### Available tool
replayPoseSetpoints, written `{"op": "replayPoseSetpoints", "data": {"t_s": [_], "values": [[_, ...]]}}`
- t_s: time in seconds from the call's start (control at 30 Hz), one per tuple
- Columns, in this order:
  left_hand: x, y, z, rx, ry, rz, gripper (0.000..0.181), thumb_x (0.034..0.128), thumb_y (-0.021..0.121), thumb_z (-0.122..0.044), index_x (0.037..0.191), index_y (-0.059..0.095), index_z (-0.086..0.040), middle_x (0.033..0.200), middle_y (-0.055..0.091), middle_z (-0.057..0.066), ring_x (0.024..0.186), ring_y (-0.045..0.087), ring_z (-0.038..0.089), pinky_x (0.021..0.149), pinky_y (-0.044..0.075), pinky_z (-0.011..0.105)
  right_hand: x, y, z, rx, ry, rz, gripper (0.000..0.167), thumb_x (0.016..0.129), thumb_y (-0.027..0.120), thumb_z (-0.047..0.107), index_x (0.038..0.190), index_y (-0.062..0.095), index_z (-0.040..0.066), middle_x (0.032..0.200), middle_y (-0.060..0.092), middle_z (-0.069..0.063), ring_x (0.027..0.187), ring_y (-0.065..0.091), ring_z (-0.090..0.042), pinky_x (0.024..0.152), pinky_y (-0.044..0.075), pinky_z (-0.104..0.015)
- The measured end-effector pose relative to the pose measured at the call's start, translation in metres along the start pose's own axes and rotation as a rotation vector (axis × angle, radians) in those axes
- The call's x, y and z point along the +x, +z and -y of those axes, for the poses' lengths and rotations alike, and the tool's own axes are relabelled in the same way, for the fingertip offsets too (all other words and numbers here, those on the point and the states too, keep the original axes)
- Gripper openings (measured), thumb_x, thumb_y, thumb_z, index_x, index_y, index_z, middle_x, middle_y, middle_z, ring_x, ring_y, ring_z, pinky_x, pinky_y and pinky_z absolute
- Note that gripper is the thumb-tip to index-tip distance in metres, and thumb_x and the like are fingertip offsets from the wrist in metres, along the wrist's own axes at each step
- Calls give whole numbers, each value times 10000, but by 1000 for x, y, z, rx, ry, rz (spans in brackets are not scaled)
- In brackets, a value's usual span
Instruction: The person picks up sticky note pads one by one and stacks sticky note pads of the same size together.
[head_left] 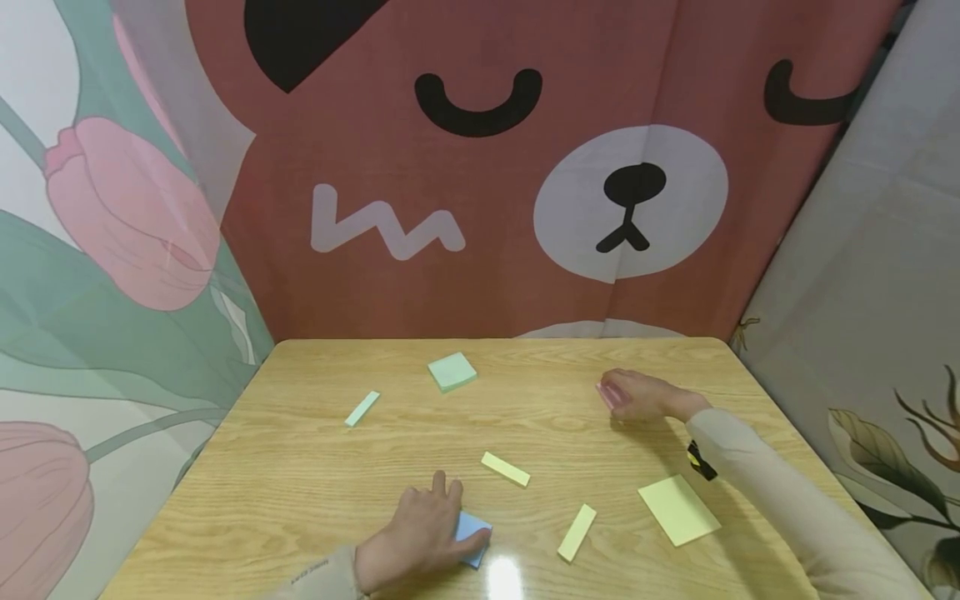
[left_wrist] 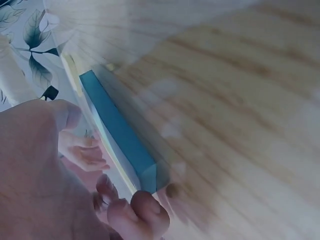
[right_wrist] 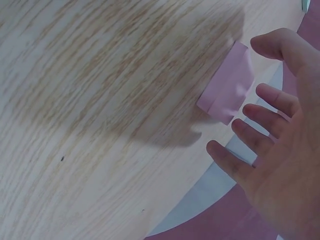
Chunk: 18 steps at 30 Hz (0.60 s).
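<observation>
On the near part of the table lies a blue pad of sticky notes (head_left: 473,525), partly covered by my left hand (head_left: 420,529). That hand reaches round the pad with relaxed fingers and its thumb apart from them. The left wrist view shows the pad's thick blue side (left_wrist: 117,122), fingertips (left_wrist: 150,210) close to one end; whether they touch it cannot be told. At the far right, my right hand (head_left: 643,397) hovers over a pink pad of sticky notes (head_left: 612,396). In the right wrist view its fingers are spread around the pink pad (right_wrist: 227,85), without gripping it.
A green square pad (head_left: 452,372) and a narrow green strip pad (head_left: 363,409) lie farther back on the wooden table (head_left: 300,483). Two narrow yellow strip pads (head_left: 506,469) (head_left: 577,533) and a yellow square pad (head_left: 679,510) lie nearer. A printed curtain (head_left: 480,292) hangs behind.
</observation>
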<state>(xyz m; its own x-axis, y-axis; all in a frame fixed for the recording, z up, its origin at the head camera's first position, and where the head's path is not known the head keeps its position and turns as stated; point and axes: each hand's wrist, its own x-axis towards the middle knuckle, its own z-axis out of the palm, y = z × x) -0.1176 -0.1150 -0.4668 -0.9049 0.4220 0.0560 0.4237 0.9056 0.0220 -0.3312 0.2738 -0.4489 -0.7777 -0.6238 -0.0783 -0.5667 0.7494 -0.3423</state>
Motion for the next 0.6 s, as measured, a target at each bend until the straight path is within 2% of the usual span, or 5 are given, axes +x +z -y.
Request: {"op": "replayPoseSetpoints", "data": {"t_s": [0.27, 0.4, 0.6], "values": [[-2, -2, -2, 0, 1, 35, 672, 894, 470, -715, 952, 530, -48, 827, 423, 79, 498, 448, 174, 479, 311, 308, 0, -1, 1, 11, -73, 6, 626, 793, 776, 195, 1304, 514, -55, 1304, 538, -240, 1193, 508, -442, 990, 400, -589], [-3, -1, -3, -11, 6, 35, 659, 888, 477, -719, 921, 507, -62, 816, 400, 64, 491, 423, 156, 491, 301, 302, 0, -2, 1, 14, -65, 28, 618, 784, 767, 152, 1313, 516, -43, 1336, 518, -253, 1211, 501, -441, 997, 401, -584], [-3, 1, -3, 1, 11, 23, 660, 881, 475, -732, 902, 479, -72, 799, 371, 50, 480, 393, 141, 488, 286, 297, 0, -3, 0, -21, -70, 20, 605, 768, 763, 131, 1299, 521, -30, 1337, 505, -266, 1221, 483, -464, 997, 400, -594]]}}
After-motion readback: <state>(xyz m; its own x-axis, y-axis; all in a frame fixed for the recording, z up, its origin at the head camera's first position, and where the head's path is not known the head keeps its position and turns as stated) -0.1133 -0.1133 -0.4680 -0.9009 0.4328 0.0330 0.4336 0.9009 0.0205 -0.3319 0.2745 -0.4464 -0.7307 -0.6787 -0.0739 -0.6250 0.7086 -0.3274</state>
